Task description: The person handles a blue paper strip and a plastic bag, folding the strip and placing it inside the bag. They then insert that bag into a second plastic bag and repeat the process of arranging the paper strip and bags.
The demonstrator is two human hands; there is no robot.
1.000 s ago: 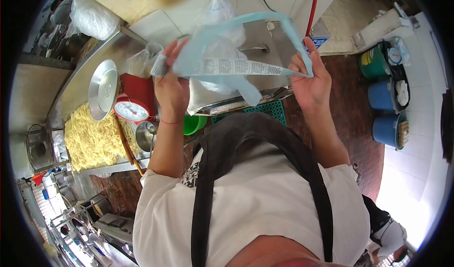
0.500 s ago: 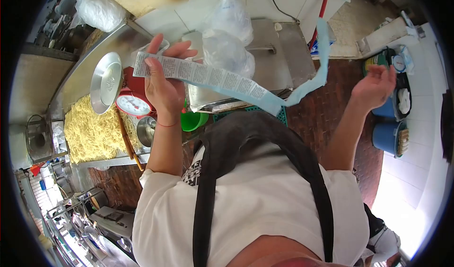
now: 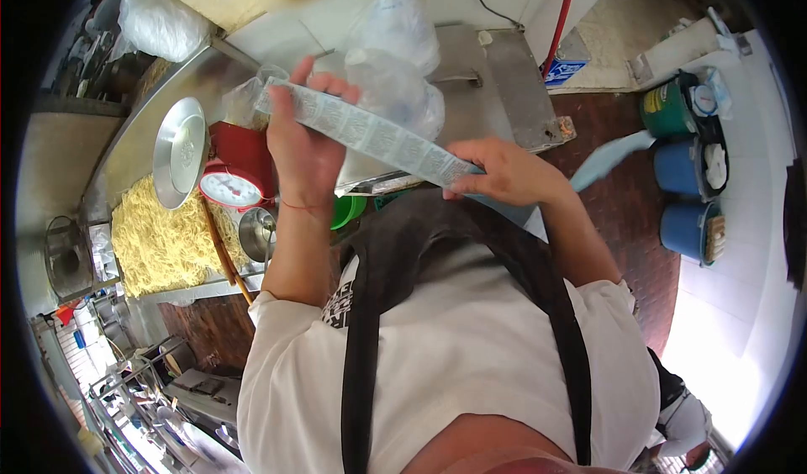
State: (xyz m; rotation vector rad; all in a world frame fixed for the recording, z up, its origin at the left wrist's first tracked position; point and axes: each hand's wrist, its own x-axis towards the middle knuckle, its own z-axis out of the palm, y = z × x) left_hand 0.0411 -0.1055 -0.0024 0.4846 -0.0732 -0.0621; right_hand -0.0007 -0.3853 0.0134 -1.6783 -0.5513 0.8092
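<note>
A long strip of printed labels (image 3: 370, 134) slants across the front of the body, its pale blue tail (image 3: 609, 156) trailing off to the right. My left hand (image 3: 309, 150) holds the strip's upper left end, thumb on top and fingers behind. Farther down the strip, my right hand (image 3: 504, 171) pinches it between thumb and fingers. Behind the strip lie clear plastic bags (image 3: 395, 96) on the metal counter. Left of my left hand stands a red scale (image 3: 238, 167) with a round dial and a metal pan (image 3: 179, 153).
Yellow noodles (image 3: 160, 243) are heaped on a tray at the left, near wooden sticks (image 3: 220, 243). A green bowl (image 3: 346, 212) is below the counter edge. Blue buckets (image 3: 685, 230) and a green bin (image 3: 666, 111) stand along the right wall. Part of a person (image 3: 685, 423) shows at lower right.
My right hand has come in from the far right and taken hold of the strip. The strip's loose tail has swung lower and to the right.
</note>
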